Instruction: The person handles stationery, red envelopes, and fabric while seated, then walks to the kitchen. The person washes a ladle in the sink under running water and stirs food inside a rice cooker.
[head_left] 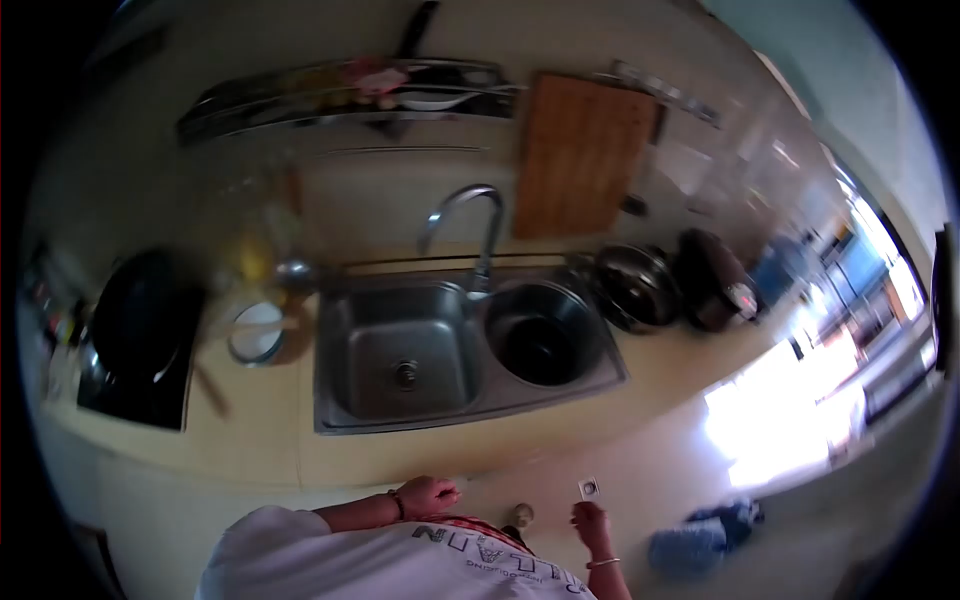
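Observation:
My left hand (430, 495) is in front of my waist, beside the counter's front edge, with its fingers loosely curled and nothing visible in them. A dark band circles that wrist. Lower right, over the floor, hangs my right hand (590, 522), its fingers folded in and no object showing; a thin bangle is on its wrist. Between the hands, a red patterned cloth (480, 527) shows at the hem of my white shirt (400, 560). Ahead of me is a steel double-bowl sink (465, 385) with a curved faucet (487, 205).
Left on the counter stand a black wok (145, 310) and a white bowl (257, 330). Right of the sink are a metal pot (635, 285) and a dark brown appliance (710, 280). A wooden cutting board (580, 155) leans on the wall. Blue water bottles (690, 545) lie on the floor.

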